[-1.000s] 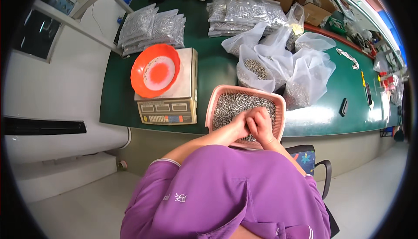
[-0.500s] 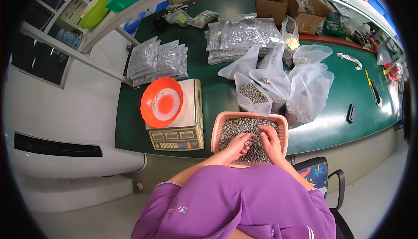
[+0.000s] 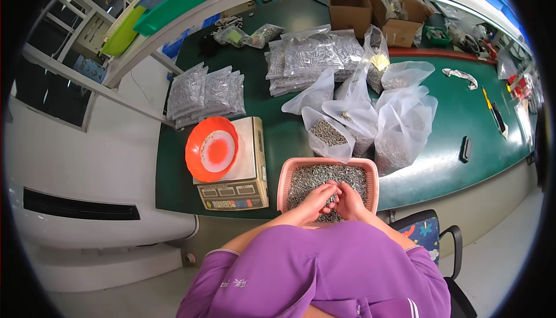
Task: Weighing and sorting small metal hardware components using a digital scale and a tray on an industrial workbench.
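A pink plastic basket (image 3: pixel 282 186) full of small silvery metal pieces (image 3: pixel 307 180), short and pin-like, stands at the table's front edge. Over it my two hands meet, fingertips touching. My left hand (image 3: pixel 316 201) is curled, palm up, around some of the metal pieces. Against it rests my right hand (image 3: pixel 350 203), its fingers bent inward; what they hold is hidden. Just behind the basket, an open clear bag (image 3: pixel 328 135) contains more of the metal pieces.
Left of the basket is a weighing scale (image 3: pixel 250 167) carrying an orange bowl (image 3: pixel 197 150). Filled flat bags (image 3: pixel 223 92) lie behind it, with a larger stack (image 3: pixel 313 52) farther right. More open bags (image 3: pixel 405 127) stand right of centre. A chair (image 3: pixel 423 238) is at my right.
My hands have come together; the right hand moved left and its fingers now bend against the left hand. The whole view has shifted slightly.
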{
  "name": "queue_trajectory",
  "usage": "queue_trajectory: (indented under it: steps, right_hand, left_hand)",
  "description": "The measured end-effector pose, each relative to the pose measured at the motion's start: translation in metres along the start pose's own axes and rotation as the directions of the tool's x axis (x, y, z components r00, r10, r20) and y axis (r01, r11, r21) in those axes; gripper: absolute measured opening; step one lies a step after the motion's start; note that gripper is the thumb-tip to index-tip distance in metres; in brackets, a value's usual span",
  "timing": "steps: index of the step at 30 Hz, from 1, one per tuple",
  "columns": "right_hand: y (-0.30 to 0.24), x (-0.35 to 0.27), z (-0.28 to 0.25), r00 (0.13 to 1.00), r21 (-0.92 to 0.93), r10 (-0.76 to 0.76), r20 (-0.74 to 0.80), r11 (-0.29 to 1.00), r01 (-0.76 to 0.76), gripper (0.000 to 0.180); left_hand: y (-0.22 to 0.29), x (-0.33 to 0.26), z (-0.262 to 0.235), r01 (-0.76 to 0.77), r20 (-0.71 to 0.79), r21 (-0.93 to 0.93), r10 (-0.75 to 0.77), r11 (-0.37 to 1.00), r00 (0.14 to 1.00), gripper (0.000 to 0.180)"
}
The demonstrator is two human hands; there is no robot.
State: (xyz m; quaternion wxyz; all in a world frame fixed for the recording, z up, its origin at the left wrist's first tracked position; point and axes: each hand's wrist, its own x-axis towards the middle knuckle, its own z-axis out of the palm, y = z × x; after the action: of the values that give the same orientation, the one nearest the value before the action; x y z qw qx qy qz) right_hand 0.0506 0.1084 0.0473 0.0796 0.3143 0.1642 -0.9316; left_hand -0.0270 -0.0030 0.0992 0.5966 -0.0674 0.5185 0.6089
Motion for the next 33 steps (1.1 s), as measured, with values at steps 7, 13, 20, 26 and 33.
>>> queue_trajectory:
  steps: [7, 13, 20, 26, 33]
  right_hand:
    - [-0.002, -0.003, 0.001, 0.995, 0.064, 0.062, 0.073, 0.996, -0.066, 0.039]
    - [-0.001, -0.002, 0.004, 0.994, 0.046, 0.043, 0.096, 0.998, -0.048, 0.041]
    - [-0.006, -0.004, -0.004, 0.992, 0.046, -0.073, 0.107, 0.997, 0.068, 0.042]
    - [-0.006, -0.017, 0.004, 0.934, -0.618, -0.323, 0.149, 0.707, 0.343, 0.042]
    - [-0.004, -0.043, -0.001, 0.376, -0.929, -0.879, 0.294, -0.170, 0.328, 0.029]
  left_hand:
    - [-0.001, -0.003, 0.003, -0.003, -0.087, 0.089, 0.011, 0.996, 0.996, 0.021]
    - [0.001, -0.005, 0.004, -0.027, -0.142, 0.077, 0.038, 0.997, 0.989, 0.020]
    - [-0.002, -0.006, -0.005, -0.005, -0.196, -0.283, -0.053, 0.959, 0.979, 0.032]
    - [-0.014, 0.000, -0.038, -0.019, -0.192, -0.330, -0.047, 0.944, 0.980, 0.029]
    - [0.000, -0.028, -0.054, -0.011, -0.067, 0.283, 0.032, 0.959, 0.997, 0.049]
